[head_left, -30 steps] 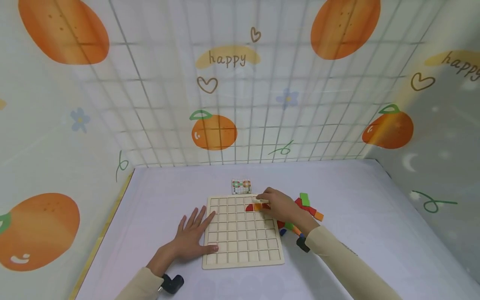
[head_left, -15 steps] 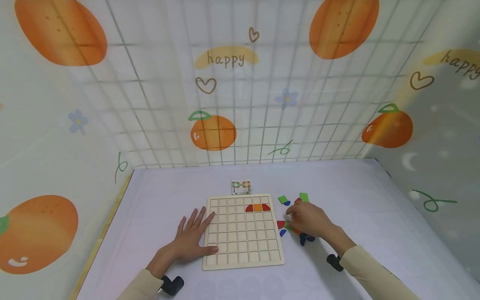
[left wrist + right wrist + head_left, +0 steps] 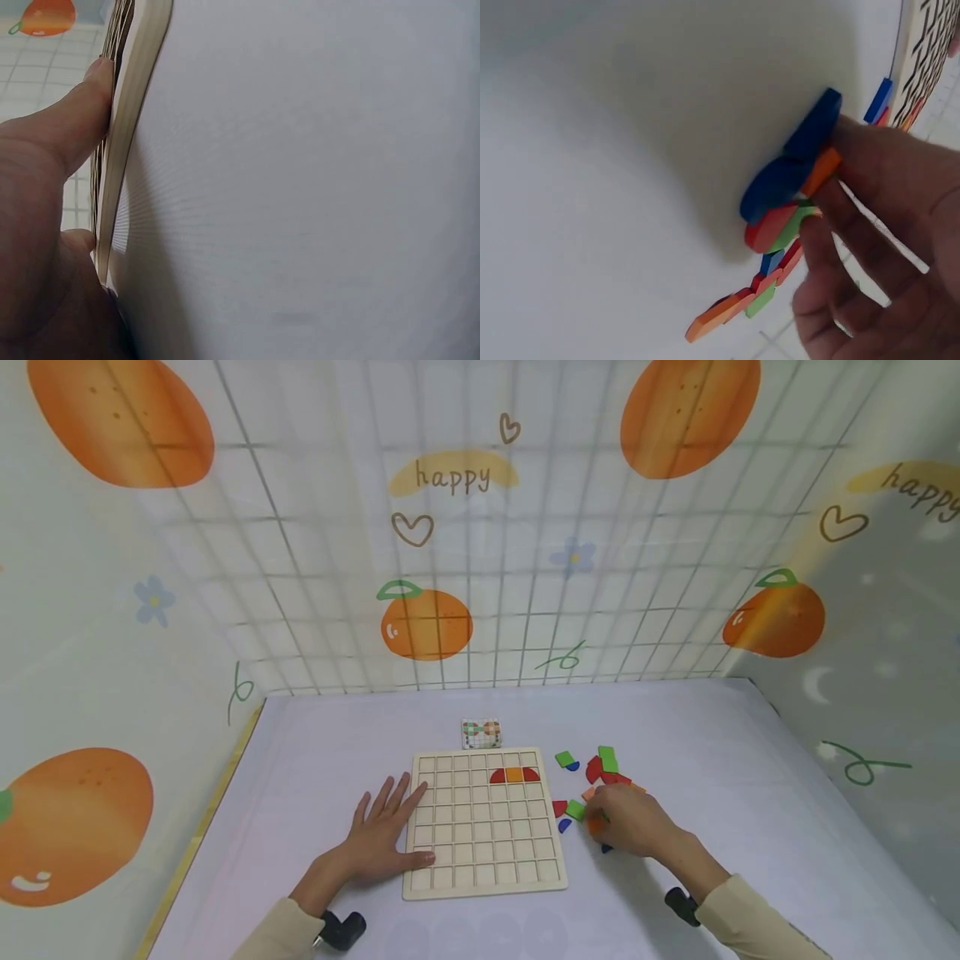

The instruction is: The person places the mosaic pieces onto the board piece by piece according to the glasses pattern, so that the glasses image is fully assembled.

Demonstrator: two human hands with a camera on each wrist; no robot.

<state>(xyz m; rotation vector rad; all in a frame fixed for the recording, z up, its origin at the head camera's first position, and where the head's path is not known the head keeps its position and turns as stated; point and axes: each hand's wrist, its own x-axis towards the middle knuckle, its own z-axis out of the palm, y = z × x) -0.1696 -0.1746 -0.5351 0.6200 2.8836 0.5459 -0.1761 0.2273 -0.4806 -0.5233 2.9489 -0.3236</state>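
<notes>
A wooden grid board lies flat on the pale tabletop; in its top row sit a red, an orange and a red piece side by side. My left hand lies flat beside the board, fingers spread onto its left edge, and the thumb presses the board's side. Right of the board, my right hand is down in a heap of coloured pieces. Its fingertips pinch an orange piece that leans against a blue piece.
A small pattern card lies just behind the board. Loose pieces lie right of it: green ones, red ones and a blue one. Printed walls close in the table behind and at both sides.
My right hand left the board's top row, where the red-orange-red pieces stay, and moved right and nearer into the loose pieces. The left hand has not moved.
</notes>
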